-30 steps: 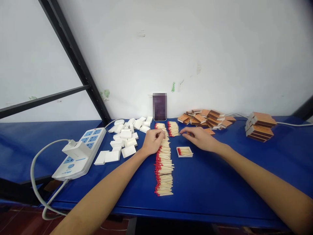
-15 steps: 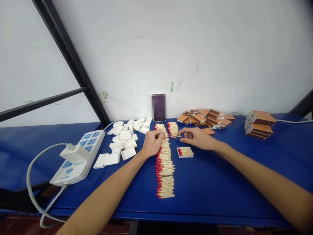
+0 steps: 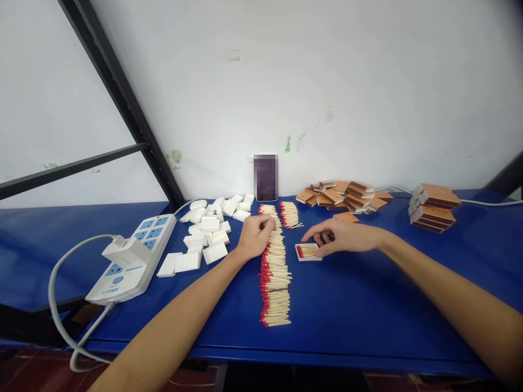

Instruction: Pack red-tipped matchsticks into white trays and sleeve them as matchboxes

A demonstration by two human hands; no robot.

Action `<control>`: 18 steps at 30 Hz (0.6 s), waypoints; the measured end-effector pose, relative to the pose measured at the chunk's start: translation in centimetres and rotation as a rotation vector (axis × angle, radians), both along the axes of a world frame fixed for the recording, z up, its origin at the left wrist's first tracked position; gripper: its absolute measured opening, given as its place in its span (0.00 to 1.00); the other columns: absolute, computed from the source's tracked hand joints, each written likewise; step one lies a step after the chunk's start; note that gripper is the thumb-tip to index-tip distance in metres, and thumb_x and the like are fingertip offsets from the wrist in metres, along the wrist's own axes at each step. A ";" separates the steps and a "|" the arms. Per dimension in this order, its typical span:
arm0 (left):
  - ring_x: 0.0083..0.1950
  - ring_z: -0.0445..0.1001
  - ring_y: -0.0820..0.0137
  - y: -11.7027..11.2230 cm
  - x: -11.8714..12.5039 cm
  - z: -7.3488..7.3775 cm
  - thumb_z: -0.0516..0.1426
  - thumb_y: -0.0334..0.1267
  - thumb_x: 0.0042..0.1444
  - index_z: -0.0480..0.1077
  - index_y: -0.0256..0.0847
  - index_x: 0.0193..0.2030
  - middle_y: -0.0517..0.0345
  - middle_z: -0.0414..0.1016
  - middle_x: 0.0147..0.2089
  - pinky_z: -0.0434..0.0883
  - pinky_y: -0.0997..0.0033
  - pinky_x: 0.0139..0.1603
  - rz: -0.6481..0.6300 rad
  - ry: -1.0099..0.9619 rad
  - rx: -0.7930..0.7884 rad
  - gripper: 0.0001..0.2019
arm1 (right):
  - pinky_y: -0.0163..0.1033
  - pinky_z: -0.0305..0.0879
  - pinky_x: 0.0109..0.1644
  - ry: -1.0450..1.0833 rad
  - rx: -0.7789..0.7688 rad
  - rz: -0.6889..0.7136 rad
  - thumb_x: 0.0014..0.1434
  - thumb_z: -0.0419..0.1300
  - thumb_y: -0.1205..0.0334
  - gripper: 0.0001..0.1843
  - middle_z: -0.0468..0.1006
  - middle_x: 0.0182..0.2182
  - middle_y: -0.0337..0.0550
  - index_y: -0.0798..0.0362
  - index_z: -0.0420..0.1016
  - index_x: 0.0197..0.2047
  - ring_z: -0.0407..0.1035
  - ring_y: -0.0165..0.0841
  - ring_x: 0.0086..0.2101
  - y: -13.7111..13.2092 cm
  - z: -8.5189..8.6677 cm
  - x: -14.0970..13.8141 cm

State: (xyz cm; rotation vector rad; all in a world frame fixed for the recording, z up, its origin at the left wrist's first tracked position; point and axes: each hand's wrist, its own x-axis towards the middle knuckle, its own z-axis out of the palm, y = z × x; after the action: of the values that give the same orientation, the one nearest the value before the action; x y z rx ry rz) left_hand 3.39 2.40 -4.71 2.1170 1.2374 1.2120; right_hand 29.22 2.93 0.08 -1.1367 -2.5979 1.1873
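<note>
A long row of red-headed matches (image 3: 278, 277) runs toward me down the blue table, with a shorter row of matches (image 3: 289, 213) beside its far end. My left hand (image 3: 256, 235) rests at the long row's left side, fingers curled over the matches; whatever it may hold is hidden. My right hand (image 3: 343, 237) hovers at a white matchbox tray (image 3: 302, 259) partly filled with matches. Its thumb meets the tray's right end, while the index finger stretches out above the far side, apart from the thumb. A few loose matches (image 3: 296, 226) lie near the short row.
White empty trays (image 3: 210, 224) are heaped at the left. Brown matchbox sleeves (image 3: 347, 197) lie in a pile at the back right, near stacked matchboxes (image 3: 433, 207). A power strip (image 3: 141, 272) with cables stands far left. A tablet-like screen (image 3: 265, 178) leans on the wall.
My right hand has moved from the loose matches by the short row toward me, to the tray, and its thumb now covers the tray's right end. My left hand stays in place.
</note>
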 end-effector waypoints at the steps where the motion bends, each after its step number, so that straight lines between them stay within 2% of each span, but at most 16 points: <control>1: 0.24 0.57 0.76 0.0 0.0 0.0 0.48 0.40 0.61 0.67 0.36 0.22 0.63 0.59 0.19 0.55 0.74 0.28 0.001 -0.001 0.001 0.18 | 0.37 0.58 0.31 0.013 0.014 -0.010 0.52 0.63 0.41 0.29 0.73 0.31 0.39 0.47 0.77 0.53 0.64 0.33 0.29 0.1 -0.3 0.0; 3: 0.24 0.57 0.76 0.0 0.0 0.1 0.48 0.40 0.62 0.67 0.36 0.22 0.63 0.59 0.19 0.55 0.74 0.27 0.004 -0.004 -0.002 0.18 | 0.37 0.58 0.31 0.075 0.072 -0.069 0.55 0.59 0.39 0.27 0.73 0.30 0.39 0.49 0.78 0.50 0.63 0.32 0.28 0.5 -1.2 -0.1; 5: 0.24 0.58 0.76 -0.1 0.0 0.2 0.48 0.40 0.62 0.66 0.36 0.22 0.63 0.60 0.19 0.55 0.74 0.28 0.004 -0.008 -0.005 0.19 | 0.36 0.57 0.31 0.177 0.212 -0.193 0.60 0.54 0.40 0.27 0.71 0.28 0.39 0.52 0.77 0.49 0.61 0.31 0.27 1.2 -2.4 -0.4; 7: 0.24 0.58 0.76 0.0 0.0 0.2 0.48 0.40 0.62 0.66 0.36 0.22 0.63 0.60 0.20 0.55 0.74 0.28 0.004 -0.013 -0.004 0.19 | 0.36 0.57 0.32 0.190 0.355 -0.275 0.62 0.53 0.43 0.25 0.70 0.26 0.38 0.52 0.76 0.50 0.60 0.31 0.27 1.9 -3.7 -0.8; 12: 0.24 0.58 0.76 0.1 0.0 -0.1 0.48 0.39 0.62 0.66 0.36 0.22 0.63 0.59 0.19 0.55 0.74 0.28 0.011 -0.005 0.010 0.18 | 0.35 0.56 0.33 0.079 0.580 -0.217 0.64 0.53 0.49 0.19 0.71 0.28 0.39 0.50 0.78 0.48 0.63 0.31 0.28 3.0 -5.3 -1.7; 18: 0.24 0.58 0.76 0.1 0.0 0.0 0.48 0.40 0.62 0.67 0.36 0.23 0.63 0.60 0.20 0.55 0.73 0.28 0.006 0.004 0.007 0.18 | 0.35 0.57 0.36 0.037 0.605 -0.202 0.65 0.51 0.54 0.16 0.75 0.33 0.41 0.49 0.78 0.43 0.66 0.33 0.32 2.8 -5.4 -1.8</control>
State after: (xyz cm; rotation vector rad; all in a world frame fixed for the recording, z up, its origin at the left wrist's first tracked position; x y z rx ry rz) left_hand 3.41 2.51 -4.75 2.1228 1.2444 1.2166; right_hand 27.47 5.75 -5.31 -1.1702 -2.4636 0.3328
